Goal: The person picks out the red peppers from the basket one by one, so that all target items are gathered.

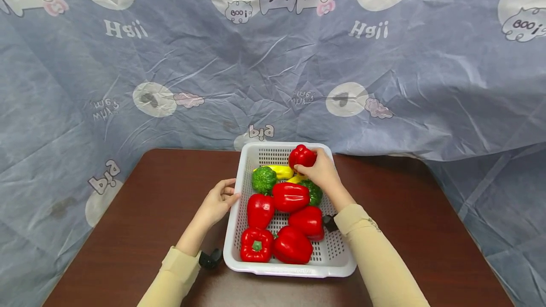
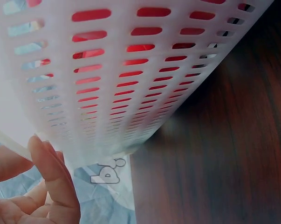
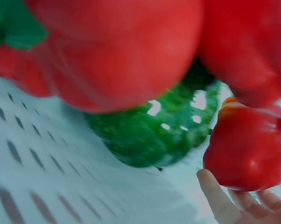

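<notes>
A white perforated plastic basket holds several red bell peppers, two heads of broccoli and yellow elongated pieces. My right hand grips a red bell pepper at the basket's far right corner; the right wrist view shows fingers around this pepper, near glossy green broccoli. My left hand pinches the basket's left rim, its fingers beneath the edge in the left wrist view, where the slotted side wall fills much of the picture.
The basket stands on a dark brown wooden table. Behind the table hangs a wrinkled grey-blue cloth with cartoon prints. Black wrist devices sit at both cuffs, the right one close to the basket's right wall.
</notes>
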A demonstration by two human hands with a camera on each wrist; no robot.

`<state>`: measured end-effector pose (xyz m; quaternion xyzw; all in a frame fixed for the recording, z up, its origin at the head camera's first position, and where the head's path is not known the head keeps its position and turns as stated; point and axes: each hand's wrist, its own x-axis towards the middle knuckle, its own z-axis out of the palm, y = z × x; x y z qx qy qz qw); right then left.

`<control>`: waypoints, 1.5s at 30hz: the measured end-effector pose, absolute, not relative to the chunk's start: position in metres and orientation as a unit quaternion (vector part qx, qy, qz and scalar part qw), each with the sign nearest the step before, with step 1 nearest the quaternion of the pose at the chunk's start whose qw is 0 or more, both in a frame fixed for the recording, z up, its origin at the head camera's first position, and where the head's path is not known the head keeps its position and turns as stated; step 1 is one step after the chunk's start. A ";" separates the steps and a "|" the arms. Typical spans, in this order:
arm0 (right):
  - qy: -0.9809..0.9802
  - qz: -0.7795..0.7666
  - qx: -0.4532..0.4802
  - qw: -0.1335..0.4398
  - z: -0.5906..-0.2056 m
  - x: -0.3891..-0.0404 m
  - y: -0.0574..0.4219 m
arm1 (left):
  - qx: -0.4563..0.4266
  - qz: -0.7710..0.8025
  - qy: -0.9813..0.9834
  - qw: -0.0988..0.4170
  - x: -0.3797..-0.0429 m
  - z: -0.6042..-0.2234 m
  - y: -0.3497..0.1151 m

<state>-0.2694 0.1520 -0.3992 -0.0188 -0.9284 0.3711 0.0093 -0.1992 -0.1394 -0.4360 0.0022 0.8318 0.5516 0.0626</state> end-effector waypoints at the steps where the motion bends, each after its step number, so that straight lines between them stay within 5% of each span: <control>1: -0.924 0.381 -0.022 0.009 -0.396 -0.268 0.153 | 0.000 0.553 0.831 0.061 -0.199 -0.436 -0.139; 21: -0.879 0.467 -0.091 0.046 -0.344 -0.232 0.234 | 0.007 0.560 0.826 0.058 -0.199 -0.440 -0.143; 33: -0.912 0.382 -0.137 0.056 -0.389 -0.218 0.290 | 0.007 0.565 0.823 0.057 -0.200 -0.443 -0.141; 45: -0.950 0.266 -0.158 0.034 -0.423 -0.214 0.298 | 0.007 0.575 0.816 0.052 -0.198 -0.445 -0.140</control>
